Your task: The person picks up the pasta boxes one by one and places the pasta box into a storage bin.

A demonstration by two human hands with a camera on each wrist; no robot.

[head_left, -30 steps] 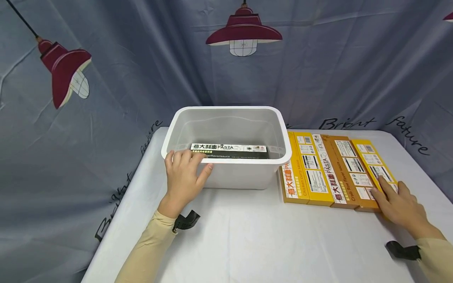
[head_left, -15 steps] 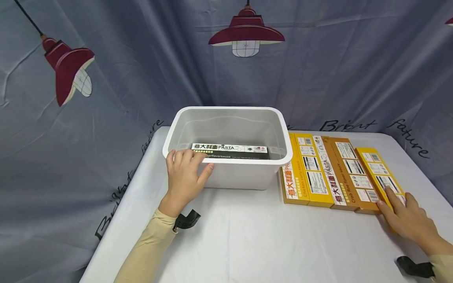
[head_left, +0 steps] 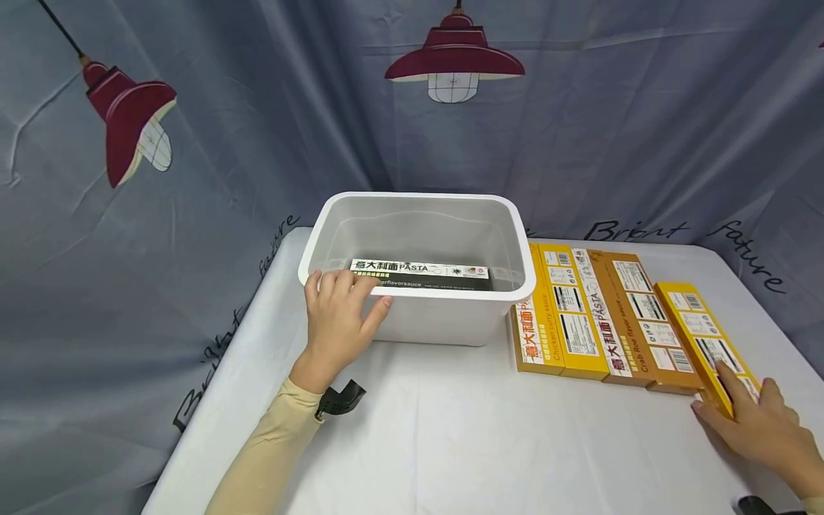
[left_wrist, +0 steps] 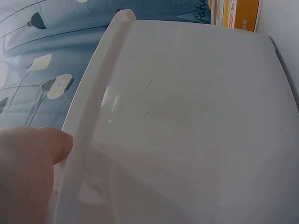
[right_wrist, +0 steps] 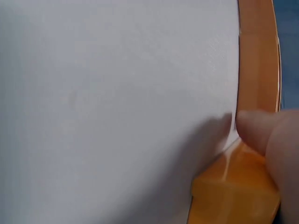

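A white plastic bin (head_left: 444, 320) stands mid-table, with a black-and-white pasta box (head_left: 444, 273) lying inside. My left hand (head_left: 337, 322) grips the bin's front rim near its left corner, fingers over the edge. In the left wrist view the thumb (left_wrist: 58, 143) lies at the rim beside the bin's wall (left_wrist: 168, 102). At right, my right hand (head_left: 762, 429) holds the near end of a yellow pasta box (head_left: 695, 325) between thumb and fingers. The right wrist view shows the thumb (right_wrist: 275, 133) against this box's orange-yellow end (right_wrist: 233, 200).
Left of the held box, a row of pasta boxes lies side by side: yellow chicken curry ones (head_left: 569, 307) and brown crab roe ones (head_left: 650, 315). The row reaches the bin's right side. A grey-blue curtain (head_left: 257, 129) hangs behind the white table (head_left: 450, 429).
My right hand has drawn the rightmost yellow box toward me and to the right, leaving a gap beside the brown box. My left hand stays on the bin's rim.
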